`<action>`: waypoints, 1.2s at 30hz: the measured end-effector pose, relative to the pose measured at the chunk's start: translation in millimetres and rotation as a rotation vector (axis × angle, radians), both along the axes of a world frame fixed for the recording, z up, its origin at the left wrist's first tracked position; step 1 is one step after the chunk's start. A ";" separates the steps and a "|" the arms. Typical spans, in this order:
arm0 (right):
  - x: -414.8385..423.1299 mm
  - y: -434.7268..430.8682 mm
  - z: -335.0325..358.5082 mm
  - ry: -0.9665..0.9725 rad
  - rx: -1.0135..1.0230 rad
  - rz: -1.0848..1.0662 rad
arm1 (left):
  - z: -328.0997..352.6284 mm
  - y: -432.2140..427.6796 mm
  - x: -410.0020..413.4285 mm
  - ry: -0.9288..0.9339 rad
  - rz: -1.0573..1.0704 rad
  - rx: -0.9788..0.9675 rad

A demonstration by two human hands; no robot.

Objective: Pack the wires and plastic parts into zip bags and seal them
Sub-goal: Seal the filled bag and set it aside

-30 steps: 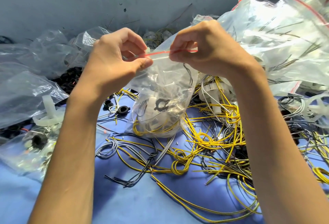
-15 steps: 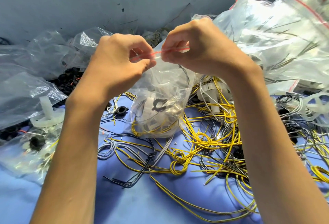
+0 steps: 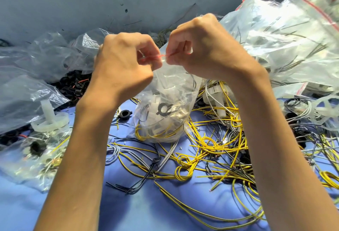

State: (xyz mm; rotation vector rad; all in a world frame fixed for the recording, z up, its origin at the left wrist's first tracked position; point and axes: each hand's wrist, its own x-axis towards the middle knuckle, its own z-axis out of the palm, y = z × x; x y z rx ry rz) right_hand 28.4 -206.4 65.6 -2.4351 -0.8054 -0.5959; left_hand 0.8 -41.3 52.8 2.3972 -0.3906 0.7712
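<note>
We see both hands raised over a blue table [image 3: 161, 205], working at the mouth of one clear bag [image 3: 165, 91]. The left hand [image 3: 121, 69] has its fingers curled and pinches the bag's red strip [image 3: 159, 56] between thumb and fingertips. The right hand [image 3: 207, 54] pinches the same strip just beside it, knuckles up. The hands are close together, and only a short run of strip shows between them. We cannot tell whether the strip is pressed closed along its length.

The bag hangs from the two pinches, with its bottom down on the table at the edge of the loose wires [image 3: 211, 144]. Inside it we make out yellow wire coiled along the bottom, white plastic pieces and a black ring [image 3: 163, 108].

Yellow, grey and black wires sprawl across the table, below the bag and to its right. A black nut [image 3: 125, 114] lies just left of the bag. Further left a white part [image 3: 49, 118] stands upright, touching a packed bag [image 3: 36, 157] that lies flat. Behind them a heap of black parts [image 3: 73, 85] sits among crumpled bags [image 3: 36, 76]. On the right a pile [image 3: 286, 43] of filled bags with red strips leans against the grey wall [image 3: 128, 1].
</note>
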 end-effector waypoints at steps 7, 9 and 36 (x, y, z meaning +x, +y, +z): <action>-1.2 7.3 1.2 0.015 -0.078 0.033 | 2.9 1.6 -0.9 0.081 0.020 0.025; -1.1 7.2 1.6 0.007 -0.086 0.029 | 4.5 -0.2 -3.3 0.082 0.031 0.035; -3.0 -5.1 7.7 0.011 0.020 0.015 | 11.9 -4.0 -10.0 0.040 0.080 -0.020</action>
